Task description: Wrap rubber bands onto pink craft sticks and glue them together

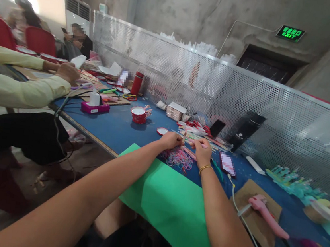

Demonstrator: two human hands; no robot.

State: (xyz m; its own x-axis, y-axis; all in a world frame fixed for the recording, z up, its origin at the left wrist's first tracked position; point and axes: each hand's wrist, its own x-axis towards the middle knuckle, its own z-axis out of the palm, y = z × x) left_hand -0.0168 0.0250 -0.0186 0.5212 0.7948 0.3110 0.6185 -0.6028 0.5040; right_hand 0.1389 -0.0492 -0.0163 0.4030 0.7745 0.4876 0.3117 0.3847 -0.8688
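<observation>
Above the blue table, my left hand [171,140] pinches a small, thin brownish piece [184,138], too small to name. Close to its right, my right hand [203,151] has its fingers closed around a slim pink stick-like tool [192,142]; its kind is not clear. Below both hands lies a tangled pile of pink, blue and purple loops [178,159]. A pink strip [188,152] rests at the pile's upper edge. Under my forearms a green sheet [168,196] hangs over the table's front edge.
A pink glue gun [268,216] lies on cardboard [250,190] at right, its cord beside my right forearm. Behind my hands are a phone [217,128] and thin sticks. A stack of red-rimmed round pieces [138,115] stands left, near a power strip [95,107] and a co-worker's hands [68,71].
</observation>
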